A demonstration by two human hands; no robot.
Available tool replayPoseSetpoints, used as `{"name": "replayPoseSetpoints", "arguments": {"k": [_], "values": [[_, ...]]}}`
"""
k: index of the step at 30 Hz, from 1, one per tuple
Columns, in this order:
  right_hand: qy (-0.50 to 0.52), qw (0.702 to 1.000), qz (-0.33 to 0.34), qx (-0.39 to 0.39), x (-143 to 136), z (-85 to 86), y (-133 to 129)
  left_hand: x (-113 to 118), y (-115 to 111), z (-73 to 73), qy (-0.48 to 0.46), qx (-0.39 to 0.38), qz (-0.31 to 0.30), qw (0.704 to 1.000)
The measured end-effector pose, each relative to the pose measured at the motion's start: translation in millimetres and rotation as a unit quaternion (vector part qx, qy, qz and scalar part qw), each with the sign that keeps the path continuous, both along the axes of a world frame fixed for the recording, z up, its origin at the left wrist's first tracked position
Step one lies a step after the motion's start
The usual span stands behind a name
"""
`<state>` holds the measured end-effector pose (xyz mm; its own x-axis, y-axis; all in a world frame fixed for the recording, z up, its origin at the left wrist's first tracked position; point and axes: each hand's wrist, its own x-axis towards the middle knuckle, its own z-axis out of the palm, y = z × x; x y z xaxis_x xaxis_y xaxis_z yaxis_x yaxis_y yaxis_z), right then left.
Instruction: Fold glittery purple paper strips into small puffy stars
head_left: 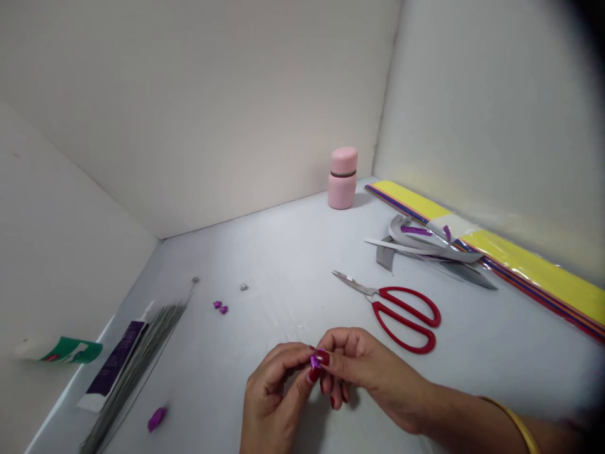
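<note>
Between my two hands is a small shiny purple piece, pinched by the fingertips and mostly covered by them. My left hand grips it from the left with thumb and index finger. From the right, my right hand closes thumb and fingers on the same piece. Its exact shape is hidden. Red-handled scissors lie just beyond my right hand, blades pointing away to the left. Farther left on the table are two little purple folded pieces and a small silver one.
A bundle of thin wires lies at left beside a purple-and-white tube. Near them are a green-and-white tube and a larger purple piece. Silver strips, a yellow-topped packet and a pink flask stand or lie at right.
</note>
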<state>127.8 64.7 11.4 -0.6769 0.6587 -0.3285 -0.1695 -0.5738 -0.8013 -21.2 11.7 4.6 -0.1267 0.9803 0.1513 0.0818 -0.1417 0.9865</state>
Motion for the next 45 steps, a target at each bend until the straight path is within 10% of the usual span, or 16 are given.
{"name": "replayPoseSetpoints", "arguments": {"k": [7,17,28,45], "values": [[-0.009,0.999,-0.009,0.038,-0.3,4.4,1.1,1.0,-0.7,0.7,-0.128,-0.11,-0.02,0.985],[-0.055,0.987,-0.012,0.151,-0.2,0.6,-1.8,5.2,-4.3,-1.9,-0.02,-0.01,-0.001,1.0],[-0.013,0.996,0.005,0.09,-1.3,-1.2,-0.7,8.9,5.7,-12.1,-0.321,-0.131,-0.124,0.93],[-0.071,0.99,-0.019,0.123,-7.0,-9.3,-3.4,3.5,7.9,-18.2,-0.291,-0.118,-0.017,0.949]]}}
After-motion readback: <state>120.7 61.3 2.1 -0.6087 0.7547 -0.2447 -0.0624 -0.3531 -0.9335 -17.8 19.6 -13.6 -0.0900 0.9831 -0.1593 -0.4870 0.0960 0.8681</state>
